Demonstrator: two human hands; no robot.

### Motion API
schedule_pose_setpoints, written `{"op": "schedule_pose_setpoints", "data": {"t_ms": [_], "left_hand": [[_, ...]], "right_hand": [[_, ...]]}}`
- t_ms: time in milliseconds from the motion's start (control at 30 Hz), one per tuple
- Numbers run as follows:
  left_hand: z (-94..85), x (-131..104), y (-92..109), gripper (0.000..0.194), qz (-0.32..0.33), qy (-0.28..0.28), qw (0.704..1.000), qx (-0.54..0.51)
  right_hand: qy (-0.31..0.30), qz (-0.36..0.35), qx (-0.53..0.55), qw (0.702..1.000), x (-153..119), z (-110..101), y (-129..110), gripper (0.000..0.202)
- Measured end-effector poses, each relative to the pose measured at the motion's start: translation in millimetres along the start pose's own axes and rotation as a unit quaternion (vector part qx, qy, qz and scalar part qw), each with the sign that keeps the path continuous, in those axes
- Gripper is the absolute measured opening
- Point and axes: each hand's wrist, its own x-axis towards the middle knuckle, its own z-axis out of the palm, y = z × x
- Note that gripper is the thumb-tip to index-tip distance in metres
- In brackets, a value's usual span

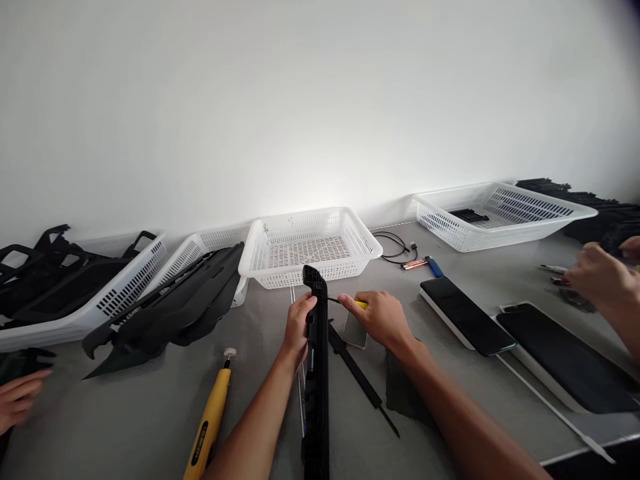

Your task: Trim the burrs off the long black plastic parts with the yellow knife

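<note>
My left hand (299, 328) is closed round a long black plastic trim piece (316, 373), whose curved ribbed end points up and away from me. In my right hand (383, 320) is a yellow-handled tool (361, 305) with a thin dark shaft. The shaft reaches left to the side of the trim piece near its upper end; its tip is hidden or too small to make out. Below my right hand lie a small grey flat object (354, 331) and a slim black strip (361, 375) with a pointed end.
A white basket (310, 270) stands ahead. Baskets of black parts (80, 323) and stacked dark panels (190, 303) lie left, near a yellow rotary tool (213, 420). On the right are a phone (465, 313), a larger black-topped device (565, 353) and another basket (470, 233). Co-workers' hands show at both sides.
</note>
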Motion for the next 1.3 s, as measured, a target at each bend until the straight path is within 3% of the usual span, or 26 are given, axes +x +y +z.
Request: {"op": "schedule_pose_setpoints", "data": {"t_ms": [333,667,833,1067,1300], "left_hand": [[-0.2,1,-5,0.038,-0.012,0.014,1.0,-0.01],[-10.1,7,-23,0.025,0.007,0.006,1.0,0.0],[-11.6,6,-25,0.022,0.022,-0.039,0.998,0.051],[-6.7,5,-19,0.033,0.003,-0.057,0.998,0.03],[-4.3,4,-19,0.034,-0.019,-0.072,0.997,0.029]], "right_hand": [[-0.043,-0.03,0.006,0.999,-1,0,-1,0.084],[-0.01,-0.008,0.019,1.0,1,1,4,0.085],[0.015,0.013,0.015,1.0,2,1,5,0.085],[-0.036,-0.023,0.014,0.999,0,0,4,0.083],[0.011,0.026,-0.006,1.0,4,1,11,0.082]]}}
